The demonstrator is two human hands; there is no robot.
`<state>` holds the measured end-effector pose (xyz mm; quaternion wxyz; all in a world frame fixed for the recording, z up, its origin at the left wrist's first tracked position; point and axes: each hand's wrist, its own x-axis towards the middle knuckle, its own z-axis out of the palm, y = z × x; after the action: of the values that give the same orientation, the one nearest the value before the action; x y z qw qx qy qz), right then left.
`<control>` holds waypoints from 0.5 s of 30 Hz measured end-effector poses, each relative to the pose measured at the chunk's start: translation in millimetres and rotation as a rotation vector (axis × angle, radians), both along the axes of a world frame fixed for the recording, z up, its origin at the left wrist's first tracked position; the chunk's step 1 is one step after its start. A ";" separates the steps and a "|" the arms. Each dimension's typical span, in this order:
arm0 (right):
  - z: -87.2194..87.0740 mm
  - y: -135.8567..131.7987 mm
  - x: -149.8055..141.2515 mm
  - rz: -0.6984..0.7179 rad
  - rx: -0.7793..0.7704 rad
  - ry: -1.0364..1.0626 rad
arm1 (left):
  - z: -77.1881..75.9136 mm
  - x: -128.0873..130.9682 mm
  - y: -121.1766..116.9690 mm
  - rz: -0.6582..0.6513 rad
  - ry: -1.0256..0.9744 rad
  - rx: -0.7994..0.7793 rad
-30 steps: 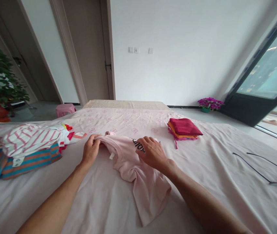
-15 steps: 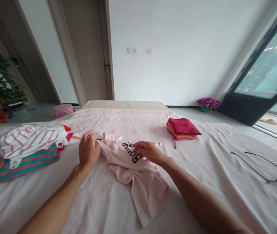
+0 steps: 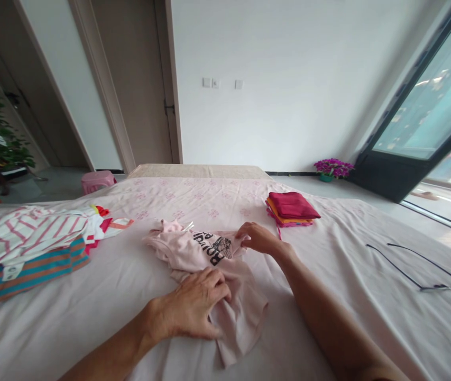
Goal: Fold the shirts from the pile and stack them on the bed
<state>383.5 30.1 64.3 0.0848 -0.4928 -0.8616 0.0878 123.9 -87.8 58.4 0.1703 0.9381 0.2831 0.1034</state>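
A pale pink shirt (image 3: 205, 254) with black lettering and a dark print lies crumpled on the bed, its neck end toward the left. My left hand (image 3: 197, 301) rests over the shirt's lower part, thumb spread away from the fingers, with a fold of cloth between them. At the shirt's far right edge is my right hand (image 3: 259, 238), its fingertips bent down and closed on the cloth there. The hand itself partly covers that grip.
Striped clothes (image 3: 35, 238) lie heaped at the left. A folded stack with red cloth on top (image 3: 292, 206) sits right of the shirt. Eyeglasses (image 3: 419, 264) lie farther right on the bed sheet (image 3: 328, 307). A pink stool (image 3: 98, 181) stands beyond the bed.
My left hand has let go of the shirt's left end and moved right and nearer, onto its lower part. My right hand has shifted from the lettering to the far right edge.
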 end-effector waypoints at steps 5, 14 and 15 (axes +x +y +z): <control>-9.5 3.2 -5.5 -0.174 0.122 0.137 | 3.4 -5.1 8.4 0.158 -0.159 -0.139; -0.2 8.1 -16.4 -0.402 -0.107 0.974 | 29.8 -68.5 67.2 0.798 -1.398 -0.648; 3.5 5.6 -17.2 -0.389 -0.152 0.973 | 30.2 -79.0 73.4 0.846 -1.440 -0.673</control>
<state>366.3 35.7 67.8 0.4536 -0.5505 -0.6065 0.3511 44.9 -14.4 88.6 0.5199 0.3639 0.4448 0.6320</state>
